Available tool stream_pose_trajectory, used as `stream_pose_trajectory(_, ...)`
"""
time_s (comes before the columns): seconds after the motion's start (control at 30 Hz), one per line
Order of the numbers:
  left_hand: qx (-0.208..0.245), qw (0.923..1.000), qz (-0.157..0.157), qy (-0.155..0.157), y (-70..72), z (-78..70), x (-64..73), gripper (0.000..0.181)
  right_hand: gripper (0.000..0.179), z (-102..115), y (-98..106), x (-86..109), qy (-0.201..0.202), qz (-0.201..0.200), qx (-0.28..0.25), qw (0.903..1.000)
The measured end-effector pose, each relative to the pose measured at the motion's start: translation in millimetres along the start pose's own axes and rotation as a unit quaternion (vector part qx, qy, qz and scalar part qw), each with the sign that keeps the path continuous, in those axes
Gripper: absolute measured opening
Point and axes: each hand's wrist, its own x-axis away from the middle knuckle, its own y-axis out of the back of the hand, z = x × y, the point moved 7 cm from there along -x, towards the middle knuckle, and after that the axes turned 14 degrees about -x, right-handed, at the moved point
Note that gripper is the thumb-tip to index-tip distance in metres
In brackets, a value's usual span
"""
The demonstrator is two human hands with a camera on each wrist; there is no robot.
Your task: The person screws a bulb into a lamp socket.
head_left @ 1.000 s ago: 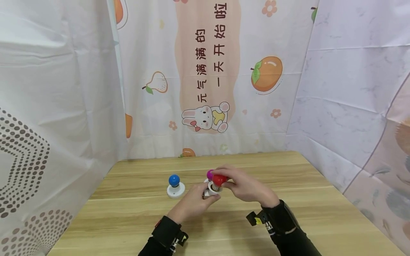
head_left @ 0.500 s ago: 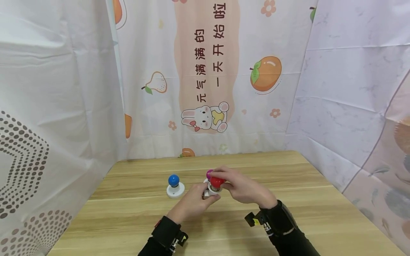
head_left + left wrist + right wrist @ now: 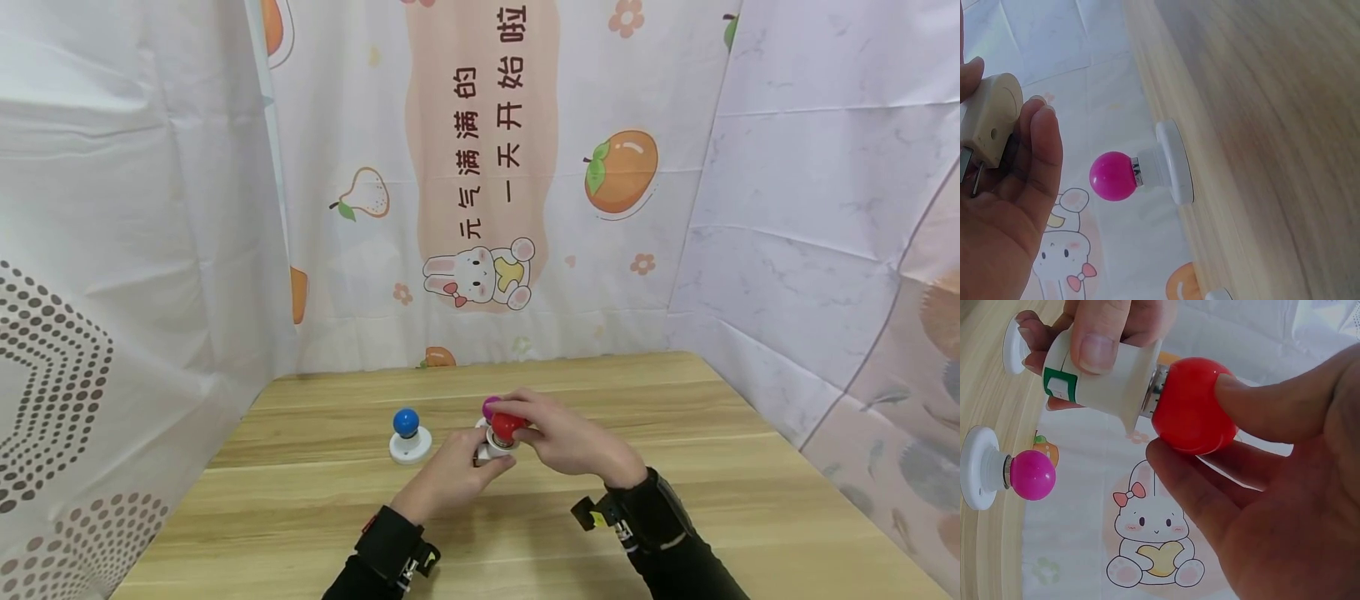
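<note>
My left hand [image 3: 450, 475] grips a white plug-in lamp socket [image 3: 1116, 394] above the table. The socket has a green-framed switch [image 3: 1060, 384] on its side, and metal plug prongs [image 3: 977, 178] show in the left wrist view. With thumb and fingers, my right hand [image 3: 573, 437] holds a round red light bulb [image 3: 1191, 406]. The bulb's metal screw base [image 3: 1155, 390] sits partly inside the socket's mouth, with some thread still showing. In the left wrist view the bulb is out of frame.
A magenta bulb [image 3: 1033, 475] stands in a round white base [image 3: 979, 469] behind my hands. To the left, a blue bulb [image 3: 406, 422] stands in another white base [image 3: 410, 450] on the wooden table [image 3: 315, 500]. Printed curtains [image 3: 360, 275] hang behind and at the sides.
My right hand has brought the red bulb down and slightly left, so its screw base has gone into the socket. The left hand has stayed nearly still with the socket.
</note>
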Motion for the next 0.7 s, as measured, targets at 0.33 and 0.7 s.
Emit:
stream_pose_trajectory(0.33, -0.011, 0.9999, -0.005, -0.006, 0.9, -2.9, -1.2, 0.039, 0.043, -4.0, 1.4, 1.1, -0.013, -0.023, 0.001, 0.9996)
stream_pose_trajectory(0.7, -0.010, 0.9999, -0.003, -0.009, -1.1, -1.7, -1.8, 0.038, 0.043, -10.0, 1.2, -0.7, -0.057, -0.049, 0.001, 0.9972)
